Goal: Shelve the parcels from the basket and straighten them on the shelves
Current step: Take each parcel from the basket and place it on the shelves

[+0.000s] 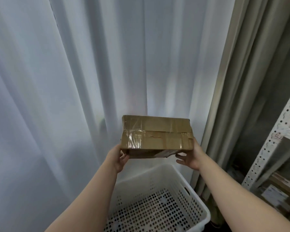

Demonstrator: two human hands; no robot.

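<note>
A brown cardboard parcel (157,134), sealed with clear tape, is held up in the air in front of the white curtain. My left hand (118,157) grips its near left corner and my right hand (191,157) grips its near right corner, fingers under the box. Directly below stands the white perforated basket (189,190). Through its holes only blurred shapes show on the bottom. The white metal shelf unit (264,148) rises at the right edge, with parcels (278,191) on its lower level.
A white sheer curtain (74,81) fills the left and centre. A beige drape (238,81) hangs between it and the shelf unit. The shelf's punched upright slants close to my right arm.
</note>
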